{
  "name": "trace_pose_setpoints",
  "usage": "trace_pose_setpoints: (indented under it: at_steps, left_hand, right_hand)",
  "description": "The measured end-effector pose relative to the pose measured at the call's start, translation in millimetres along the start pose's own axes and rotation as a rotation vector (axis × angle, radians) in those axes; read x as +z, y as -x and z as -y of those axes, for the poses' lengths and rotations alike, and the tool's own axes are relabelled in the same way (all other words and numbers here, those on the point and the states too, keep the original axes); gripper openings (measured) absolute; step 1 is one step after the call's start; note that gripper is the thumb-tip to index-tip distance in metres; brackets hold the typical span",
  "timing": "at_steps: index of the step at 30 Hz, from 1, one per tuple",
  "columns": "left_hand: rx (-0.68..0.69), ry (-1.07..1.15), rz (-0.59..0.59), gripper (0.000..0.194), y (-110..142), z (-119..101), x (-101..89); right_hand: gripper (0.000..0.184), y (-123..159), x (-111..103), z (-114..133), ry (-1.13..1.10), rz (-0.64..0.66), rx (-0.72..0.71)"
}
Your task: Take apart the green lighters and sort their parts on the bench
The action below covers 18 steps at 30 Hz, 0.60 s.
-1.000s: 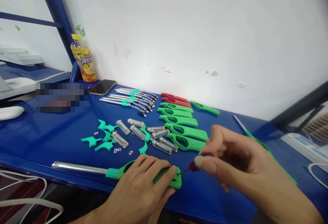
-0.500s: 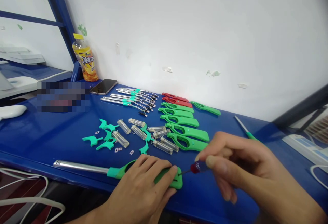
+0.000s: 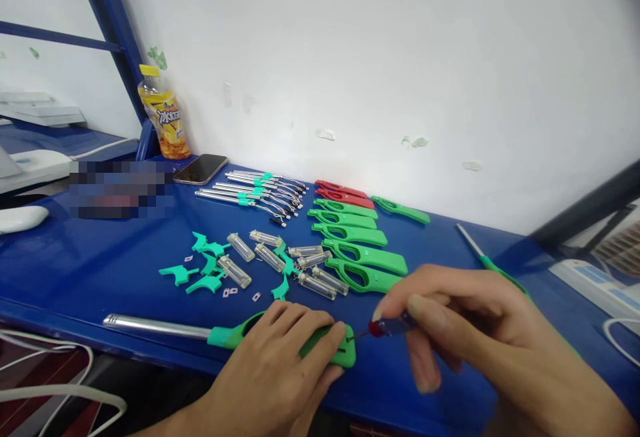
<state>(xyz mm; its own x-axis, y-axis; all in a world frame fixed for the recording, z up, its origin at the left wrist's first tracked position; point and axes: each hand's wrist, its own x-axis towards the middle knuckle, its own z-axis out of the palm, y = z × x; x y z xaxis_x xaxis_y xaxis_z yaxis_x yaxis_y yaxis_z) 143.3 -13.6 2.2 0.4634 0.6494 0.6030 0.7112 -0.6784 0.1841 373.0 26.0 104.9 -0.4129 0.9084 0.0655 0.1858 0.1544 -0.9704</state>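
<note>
Close to the table's front edge lies a green long-neck gas lighter [image 3: 220,337], its metal tube pointing left. My left hand [image 3: 285,357] is wrapped over its handle and holds it. In my right hand [image 3: 450,330] is a small screwdriver [image 3: 395,325] with a dark, red-ended handle, pinched between thumb and fingers. The screwdriver's thin tip touches the handle's right end, at a small hole. Behind my left hand lie several clear fuel tanks [image 3: 270,258] and teal triggers [image 3: 205,282]. Several green handle shells [image 3: 367,257] and red handle shells [image 3: 345,195] lie farther back.
Metal lighter tubes with wires [image 3: 250,191] lie in a row at the back. A phone [image 3: 201,169] and a drink bottle [image 3: 167,123] stand near the wall at left. Another lighter [image 3: 473,242] and a white power strip [image 3: 587,293] are at right. White cables [image 3: 65,393] hang at lower left.
The fingers of my right hand have shifted around the screwdriver, and its handle has moved slightly left and turned. My left hand and the lighter have hardly moved.
</note>
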Motion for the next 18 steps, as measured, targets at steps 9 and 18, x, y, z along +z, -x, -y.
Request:
trace_pose_setpoints:
  at_steps: [9, 18]
  left_hand:
    - [-0.001, 0.013, 0.017, 0.025, 1.1, 0.7, 2.0]
    - [0.000, 0.019, 0.034, 0.025, 1.5, 0.2, 0.8]
  right_hand:
    - [0.034, -3.6, -1.4, 7.8, -0.096, -0.024, 0.135]
    - [0.024, -2.0, 3.0, 8.8, -0.062, 0.027, 0.131]
